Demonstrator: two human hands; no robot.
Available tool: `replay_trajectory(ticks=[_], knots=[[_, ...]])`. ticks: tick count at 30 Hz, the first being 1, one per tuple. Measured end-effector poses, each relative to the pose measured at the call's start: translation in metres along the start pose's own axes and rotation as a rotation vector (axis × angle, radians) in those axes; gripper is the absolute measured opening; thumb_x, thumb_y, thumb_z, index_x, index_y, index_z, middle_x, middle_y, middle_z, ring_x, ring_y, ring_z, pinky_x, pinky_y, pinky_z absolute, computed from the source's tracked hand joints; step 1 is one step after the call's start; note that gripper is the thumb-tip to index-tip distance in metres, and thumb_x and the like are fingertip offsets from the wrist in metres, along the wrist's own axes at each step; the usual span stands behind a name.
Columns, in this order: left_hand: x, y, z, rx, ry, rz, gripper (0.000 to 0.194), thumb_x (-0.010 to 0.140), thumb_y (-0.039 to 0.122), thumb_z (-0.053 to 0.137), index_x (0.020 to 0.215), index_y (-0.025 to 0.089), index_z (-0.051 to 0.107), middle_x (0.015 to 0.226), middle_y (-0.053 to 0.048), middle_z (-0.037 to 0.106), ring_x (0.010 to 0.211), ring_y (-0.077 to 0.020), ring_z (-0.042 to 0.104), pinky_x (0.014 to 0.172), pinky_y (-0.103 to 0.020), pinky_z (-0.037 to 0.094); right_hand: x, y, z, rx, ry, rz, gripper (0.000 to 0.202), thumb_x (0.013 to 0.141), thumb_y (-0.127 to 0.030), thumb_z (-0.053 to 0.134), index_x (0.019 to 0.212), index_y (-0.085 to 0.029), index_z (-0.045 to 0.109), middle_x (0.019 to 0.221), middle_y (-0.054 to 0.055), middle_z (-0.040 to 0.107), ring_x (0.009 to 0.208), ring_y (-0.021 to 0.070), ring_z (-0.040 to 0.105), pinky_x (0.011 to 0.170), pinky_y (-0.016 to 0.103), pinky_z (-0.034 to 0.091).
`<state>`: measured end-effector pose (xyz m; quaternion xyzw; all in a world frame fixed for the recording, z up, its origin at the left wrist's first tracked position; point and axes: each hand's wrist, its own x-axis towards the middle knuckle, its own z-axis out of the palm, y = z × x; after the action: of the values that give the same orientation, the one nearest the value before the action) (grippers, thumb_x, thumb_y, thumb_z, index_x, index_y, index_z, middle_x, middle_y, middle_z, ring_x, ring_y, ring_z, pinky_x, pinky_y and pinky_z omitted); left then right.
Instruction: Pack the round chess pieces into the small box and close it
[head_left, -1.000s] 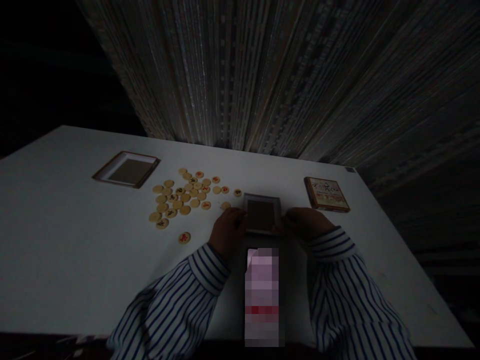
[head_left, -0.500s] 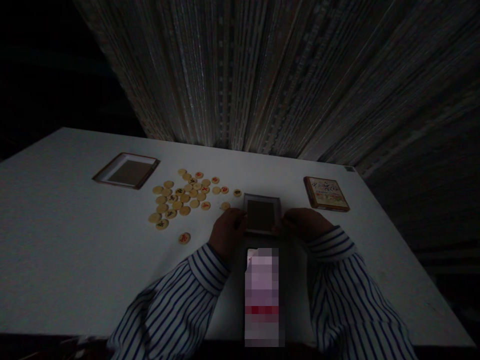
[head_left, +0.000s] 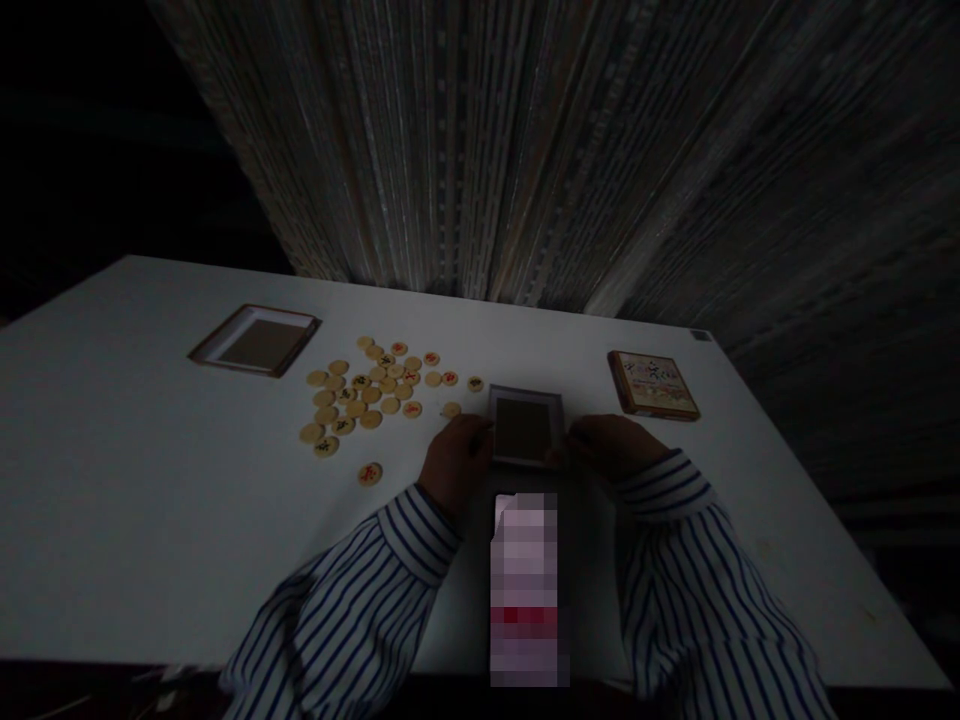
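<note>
A shallow open box (head_left: pixel 523 429) with pale inner walls and a darker bottom sits in front of me. My left hand (head_left: pixel 456 462) is closed on its left side, with the fingers curled and dim. At the right side, my right hand (head_left: pixel 616 443) grips the box in the same way, its fingertips at the near corner. Beyond my left hand lie several round wooden Chinese chess pieces (head_left: pixel 370 395), some showing red or black characters and some blank. One red-marked piece (head_left: pixel 370 474) lies apart, nearer to me. Another piece (head_left: pixel 451 410) is close to my left knuckles.
A second open box part (head_left: pixel 295 350) lies at the left of the white table (head_left: pixel 150 480). To the right is a closed printed box (head_left: pixel 657 386). A lit phone (head_left: pixel 523 590), its screen blurred out, lies between my forearms. Striped curtain (head_left: pixel 450 150) hangs behind the table.
Almost nothing differs. The whole view has shifted very slightly, and both hands stay on the sides of the open box.
</note>
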<state>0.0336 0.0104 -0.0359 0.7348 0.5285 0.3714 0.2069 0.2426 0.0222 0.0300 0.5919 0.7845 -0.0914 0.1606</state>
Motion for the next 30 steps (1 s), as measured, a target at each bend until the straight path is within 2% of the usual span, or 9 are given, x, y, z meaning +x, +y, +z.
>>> replay_trajectory(ticks=[6, 15, 21, 26, 30], knots=[[0.001, 0.001, -0.001, 0.000, 0.025, 0.009, 0.017, 0.077, 0.016, 0.050, 0.091, 0.016, 0.061, 0.086, -0.005, 0.064, 0.078, -0.0157, 0.060, 0.072, -0.028, 0.049, 0.000, 0.004, 0.002, 0.020, 0.051, -0.003, 0.032, 0.085, -0.031, 0.037, 0.080, -0.016, 0.065, 0.082, 0.008, 0.067, 0.074, 0.0179, 0.061, 0.058, 0.026, 0.036], [0.001, 0.010, -0.010, -0.021, 0.106, -0.082, 0.012, 0.079, 0.020, 0.051, 0.081, 0.015, 0.062, 0.072, -0.002, 0.061, 0.062, -0.0116, 0.055, 0.060, -0.024, 0.045, 0.003, -0.004, -0.010, 0.059, 0.345, 0.092, 0.033, 0.087, -0.030, 0.033, 0.078, -0.016, 0.062, 0.082, 0.008, 0.066, 0.073, 0.0160, 0.059, 0.059, 0.025, 0.034], [0.004, 0.010, -0.015, -0.071, 0.143, -0.075, 0.012, 0.078, 0.020, 0.052, 0.076, 0.015, 0.062, 0.069, -0.002, 0.062, 0.064, -0.0119, 0.056, 0.061, -0.024, 0.044, 0.007, -0.009, -0.002, 0.204, 0.492, -0.009, 0.025, 0.084, -0.026, 0.040, 0.082, -0.015, 0.063, 0.083, 0.008, 0.065, 0.078, 0.0166, 0.058, 0.068, 0.027, 0.039], [0.002, 0.015, -0.023, -0.176, 0.148, -0.075, 0.016, 0.081, 0.020, 0.048, 0.083, 0.015, 0.063, 0.076, -0.003, 0.065, 0.066, -0.0119, 0.059, 0.061, -0.023, 0.046, 0.000, -0.020, 0.001, 0.375, 0.658, -0.109, 0.019, 0.081, -0.022, 0.044, 0.084, -0.016, 0.062, 0.082, 0.006, 0.066, 0.078, 0.0161, 0.058, 0.071, 0.027, 0.042], [-0.005, 0.022, -0.034, -0.213, 0.124, -0.062, 0.017, 0.081, 0.023, 0.047, 0.085, 0.016, 0.063, 0.075, -0.003, 0.066, 0.064, -0.0121, 0.059, 0.060, -0.023, 0.046, -0.008, -0.033, -0.006, 0.438, 0.622, -0.128, 0.019, 0.082, -0.027, 0.044, 0.081, -0.017, 0.061, 0.077, 0.005, 0.066, 0.070, 0.0153, 0.060, 0.064, 0.025, 0.043]])
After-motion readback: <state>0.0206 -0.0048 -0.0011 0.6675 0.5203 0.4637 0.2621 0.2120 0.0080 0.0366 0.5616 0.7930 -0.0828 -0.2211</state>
